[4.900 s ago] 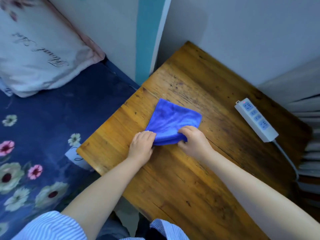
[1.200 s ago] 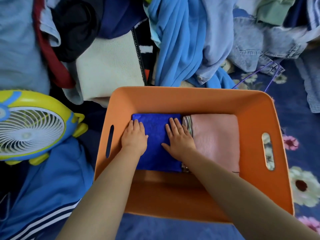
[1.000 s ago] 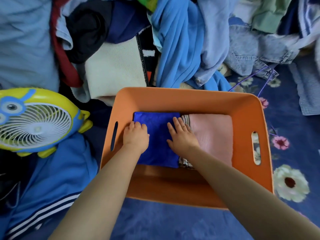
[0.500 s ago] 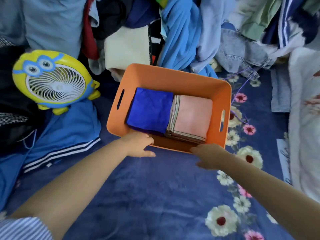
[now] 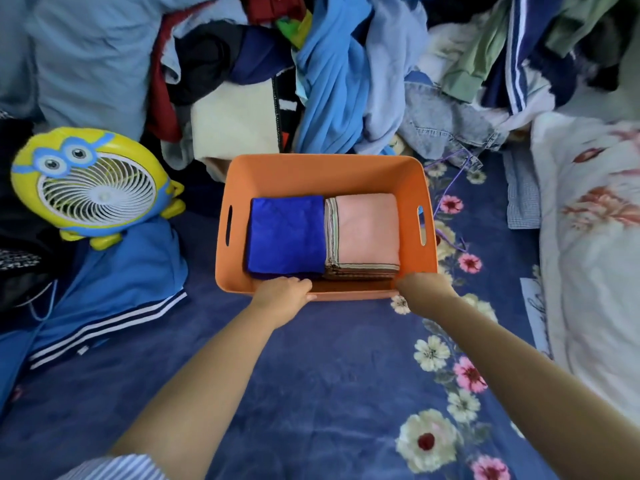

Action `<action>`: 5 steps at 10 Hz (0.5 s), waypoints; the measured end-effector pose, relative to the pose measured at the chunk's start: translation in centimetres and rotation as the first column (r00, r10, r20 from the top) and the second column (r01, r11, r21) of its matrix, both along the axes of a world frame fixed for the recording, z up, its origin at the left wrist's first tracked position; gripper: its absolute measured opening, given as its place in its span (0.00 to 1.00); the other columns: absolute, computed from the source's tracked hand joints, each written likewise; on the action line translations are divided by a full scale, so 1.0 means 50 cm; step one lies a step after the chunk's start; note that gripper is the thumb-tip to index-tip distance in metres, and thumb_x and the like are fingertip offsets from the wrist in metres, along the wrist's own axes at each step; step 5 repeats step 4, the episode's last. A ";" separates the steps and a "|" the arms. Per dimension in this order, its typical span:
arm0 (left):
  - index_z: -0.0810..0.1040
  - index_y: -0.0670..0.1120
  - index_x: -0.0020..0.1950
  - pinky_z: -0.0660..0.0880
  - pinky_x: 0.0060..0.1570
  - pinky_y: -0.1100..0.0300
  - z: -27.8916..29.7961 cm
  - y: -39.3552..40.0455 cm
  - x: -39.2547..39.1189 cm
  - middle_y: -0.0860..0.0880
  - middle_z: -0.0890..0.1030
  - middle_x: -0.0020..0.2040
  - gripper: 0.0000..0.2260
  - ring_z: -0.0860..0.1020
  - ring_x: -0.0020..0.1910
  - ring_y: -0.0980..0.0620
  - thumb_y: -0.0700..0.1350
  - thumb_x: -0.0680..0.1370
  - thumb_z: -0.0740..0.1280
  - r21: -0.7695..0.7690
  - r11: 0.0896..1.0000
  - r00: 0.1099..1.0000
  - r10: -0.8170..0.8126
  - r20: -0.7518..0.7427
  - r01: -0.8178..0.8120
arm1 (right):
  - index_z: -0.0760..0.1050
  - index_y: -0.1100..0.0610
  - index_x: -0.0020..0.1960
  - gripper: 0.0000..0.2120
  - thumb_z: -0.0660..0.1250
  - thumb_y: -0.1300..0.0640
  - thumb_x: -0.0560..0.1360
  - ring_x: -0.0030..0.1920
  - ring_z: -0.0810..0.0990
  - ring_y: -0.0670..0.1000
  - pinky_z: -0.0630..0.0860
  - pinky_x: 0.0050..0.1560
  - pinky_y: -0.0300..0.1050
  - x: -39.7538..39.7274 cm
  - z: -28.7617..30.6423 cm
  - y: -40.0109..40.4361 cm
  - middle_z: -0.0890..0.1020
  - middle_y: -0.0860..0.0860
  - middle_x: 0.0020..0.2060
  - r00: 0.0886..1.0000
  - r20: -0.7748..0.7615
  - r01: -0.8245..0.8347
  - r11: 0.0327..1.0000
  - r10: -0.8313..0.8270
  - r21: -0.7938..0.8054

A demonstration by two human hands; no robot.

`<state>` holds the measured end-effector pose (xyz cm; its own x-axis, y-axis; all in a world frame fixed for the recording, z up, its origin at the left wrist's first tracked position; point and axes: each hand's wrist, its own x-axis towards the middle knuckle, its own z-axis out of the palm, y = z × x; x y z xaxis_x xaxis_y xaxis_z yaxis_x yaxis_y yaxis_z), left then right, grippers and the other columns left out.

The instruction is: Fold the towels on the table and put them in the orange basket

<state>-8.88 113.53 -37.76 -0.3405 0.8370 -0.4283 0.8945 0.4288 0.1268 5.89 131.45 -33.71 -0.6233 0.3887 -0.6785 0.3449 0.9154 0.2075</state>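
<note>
gripping the near rim of the orange plastic basket (image 5: pixel 325 174) mid-frame, left hand (image 5: pixel 282 292) and right hand (image 5: pixel 420 289) should lift evenly, keeping 2 folded towels flat.

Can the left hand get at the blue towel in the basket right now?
Probably yes. The left hand rests on the near rim of the orange basket, the blue towel lies just beyond it, uncovered, with nothing between.

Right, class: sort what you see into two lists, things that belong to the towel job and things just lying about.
Job: orange basket, blue towel, pink towel, left hand, right hand.

Lying about: yellow fan, clothes pile, floral blanket, floral quilt.
</note>
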 end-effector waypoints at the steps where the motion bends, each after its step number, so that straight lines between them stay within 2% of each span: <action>1: 0.76 0.43 0.55 0.72 0.46 0.57 -0.004 -0.024 0.009 0.47 0.81 0.51 0.17 0.78 0.52 0.48 0.53 0.81 0.54 0.112 0.994 0.998 -0.010 -0.065 0.017 | 0.73 0.57 0.59 0.13 0.57 0.63 0.77 0.57 0.77 0.57 0.74 0.53 0.48 0.011 -0.005 -0.016 0.78 0.54 0.57 1.000 -0.007 0.022 0.999 -0.022 -0.039; 2: 0.80 0.46 0.33 0.73 0.30 0.62 -0.023 -0.047 0.019 0.51 0.80 0.30 0.19 0.78 0.31 0.51 0.53 0.74 0.55 0.319 0.946 0.967 0.036 -0.253 0.049 | 0.72 0.58 0.64 0.15 0.59 0.57 0.78 0.61 0.75 0.55 0.70 0.58 0.44 0.001 0.041 -0.020 0.77 0.55 0.62 0.950 -0.151 0.220 0.928 -0.274 -0.302; 3: 0.77 0.46 0.29 0.70 0.26 0.61 -0.035 -0.059 0.034 0.51 0.75 0.26 0.17 0.75 0.27 0.51 0.51 0.71 0.56 0.406 0.914 0.942 0.143 -0.303 -0.008 | 0.77 0.59 0.60 0.13 0.63 0.58 0.77 0.50 0.78 0.43 0.70 0.48 0.27 -0.018 0.149 -0.038 0.81 0.53 0.56 0.686 -0.457 0.247 0.771 -0.567 -0.587; 4: 0.75 0.46 0.29 0.70 0.27 0.59 -0.041 -0.063 0.049 0.51 0.75 0.27 0.15 0.74 0.28 0.50 0.51 0.72 0.58 0.436 0.899 0.945 0.178 -0.274 -0.043 | 0.80 0.58 0.49 0.10 0.69 0.54 0.71 0.38 0.79 0.34 0.73 0.43 0.24 -0.018 0.303 -0.045 0.85 0.42 0.41 0.261 -0.572 -0.108 0.565 -0.778 -0.818; 5: 0.75 0.46 0.29 0.70 0.27 0.59 -0.041 -0.063 0.049 0.51 0.75 0.27 0.15 0.74 0.28 0.50 0.51 0.72 0.58 0.436 0.899 0.945 0.178 -0.274 -0.043 | 0.80 0.58 0.49 0.10 0.69 0.54 0.71 0.38 0.79 0.34 0.73 0.43 0.24 -0.018 0.303 -0.045 0.85 0.42 0.41 0.261 -0.572 -0.108 0.565 -0.778 -0.818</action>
